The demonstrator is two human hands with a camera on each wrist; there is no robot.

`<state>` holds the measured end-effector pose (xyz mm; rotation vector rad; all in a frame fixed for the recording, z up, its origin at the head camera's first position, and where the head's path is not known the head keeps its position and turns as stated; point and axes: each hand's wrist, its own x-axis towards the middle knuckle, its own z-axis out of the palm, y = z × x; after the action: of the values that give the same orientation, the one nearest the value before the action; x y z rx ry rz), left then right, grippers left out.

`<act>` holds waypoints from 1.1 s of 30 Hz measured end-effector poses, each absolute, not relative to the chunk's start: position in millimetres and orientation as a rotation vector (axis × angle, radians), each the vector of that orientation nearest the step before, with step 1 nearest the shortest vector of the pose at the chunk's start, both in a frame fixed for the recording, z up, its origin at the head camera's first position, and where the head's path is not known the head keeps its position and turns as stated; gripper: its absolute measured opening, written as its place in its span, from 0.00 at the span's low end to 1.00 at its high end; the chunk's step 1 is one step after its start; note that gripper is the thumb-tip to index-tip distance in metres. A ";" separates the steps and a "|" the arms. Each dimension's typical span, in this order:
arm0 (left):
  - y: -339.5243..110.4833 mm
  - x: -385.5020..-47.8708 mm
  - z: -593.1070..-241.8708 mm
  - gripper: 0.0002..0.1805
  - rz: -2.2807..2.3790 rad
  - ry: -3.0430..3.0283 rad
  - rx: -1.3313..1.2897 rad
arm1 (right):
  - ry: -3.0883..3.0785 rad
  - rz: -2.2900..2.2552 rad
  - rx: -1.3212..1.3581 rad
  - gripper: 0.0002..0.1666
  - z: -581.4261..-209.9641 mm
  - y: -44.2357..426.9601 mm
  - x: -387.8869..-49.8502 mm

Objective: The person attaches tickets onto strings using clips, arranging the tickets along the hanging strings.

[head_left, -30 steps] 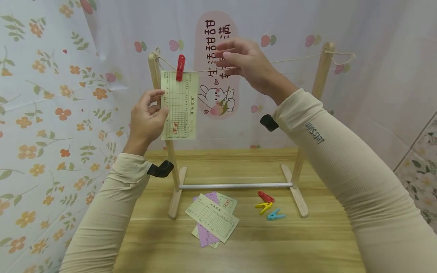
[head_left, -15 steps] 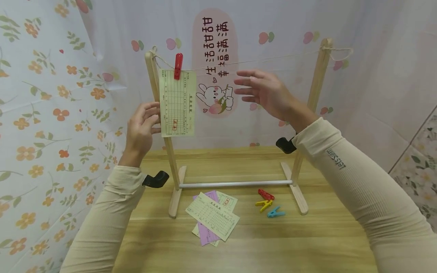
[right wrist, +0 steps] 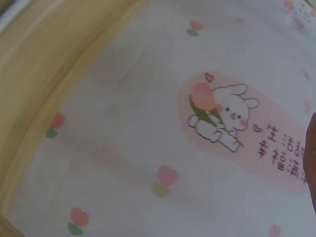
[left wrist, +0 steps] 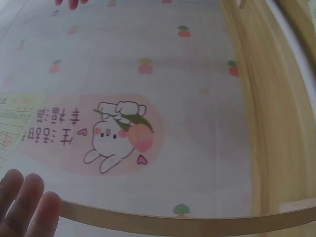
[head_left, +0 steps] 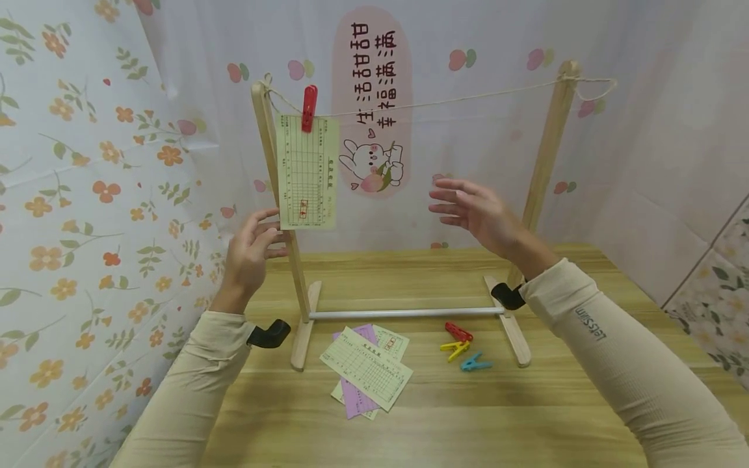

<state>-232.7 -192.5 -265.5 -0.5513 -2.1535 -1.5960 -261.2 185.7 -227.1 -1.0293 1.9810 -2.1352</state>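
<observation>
At upper left, a red clip fixes the paper slip to the string, evidently bearing its weight, so my left hand beside it and my right hand, right of centre, hold nothing, fingers loosely extended.

A white bunny with a pink peach was on the back cloth. Dark writing stood above the bunny, a flowery cloth hung left of it, and a table lay below.
</observation>
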 end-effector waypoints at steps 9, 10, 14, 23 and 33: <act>-191.9 -230.0 -298.1 0.22 -1.606 -2.219 -0.548 | 2.016 -2.089 -0.966 0.20 -272.9 199.9 -255.9; -191.2 -229.7 -301.7 0.22 -1.597 -2.236 -0.549 | 2.010 -2.090 -0.965 0.18 -278.5 201.7 -255.8; -185.4 -227.9 -319.5 0.20 -1.531 -2.300 -0.529 | 2.049 -2.045 -0.940 0.18 -300.9 209.0 -252.6; -165.1 -224.1 -368.8 0.21 -1.303 -2.569 -0.485 | 2.442 -1.685 -0.741 0.26 -343.4 214.6 -243.5; -145.1 -218.0 -401.9 0.32 -1.090 -2.978 -0.300 | 2.655 -1.204 -0.756 0.21 -378.3 215.4 -240.2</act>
<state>-218.0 -145.1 -401.9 -0.3005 -2.9780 -1.0901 -240.2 215.4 -378.3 -0.7558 2.6554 -1.2040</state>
